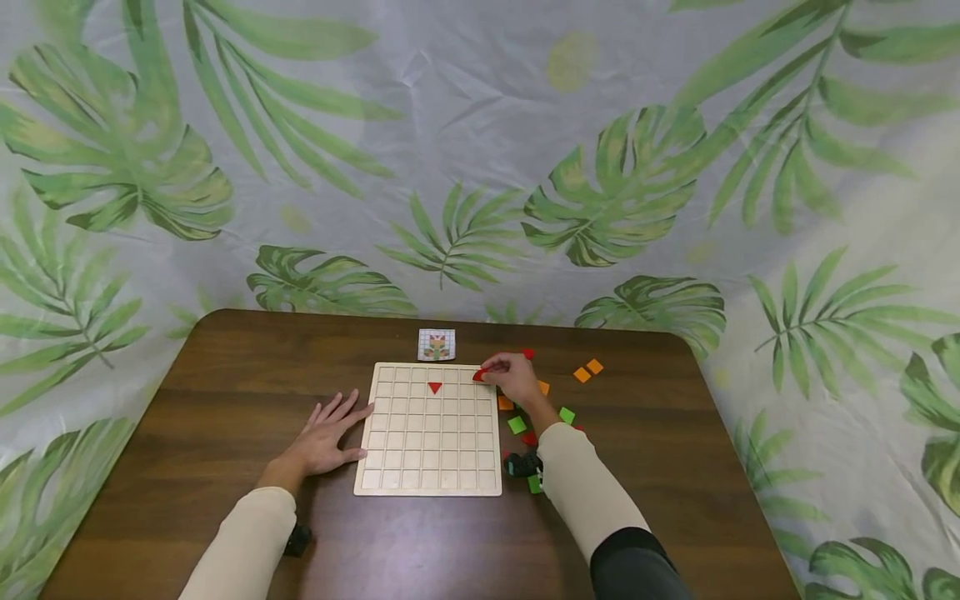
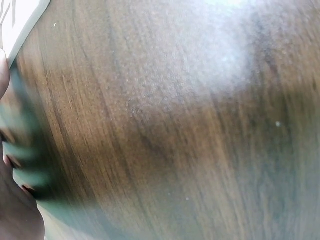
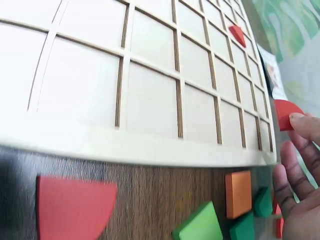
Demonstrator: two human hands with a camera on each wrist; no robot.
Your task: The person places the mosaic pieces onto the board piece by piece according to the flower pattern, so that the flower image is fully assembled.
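A pale wooden grid board (image 1: 431,442) lies on the table, with a red triangle (image 1: 435,387) in one of its upper squares. Between thumb and fingertips my right hand (image 1: 516,382) pinches a red quarter-circle tile (image 3: 286,114), held near the board's upper right corner. My left hand (image 1: 324,440) rests with spread fingers on the tabletop, thumb and index fingertips at the board's left edge. In the left wrist view only part of that hand and a board corner show.
A small card with a coloured grid picture (image 1: 437,344) lies behind the board. Right of the board are scattered orange squares (image 1: 582,375), green tiles (image 1: 517,425) and red tiles, including another red quarter-circle (image 3: 72,207). A leaf-patterned cloth (image 1: 465,167) hangs behind the table.
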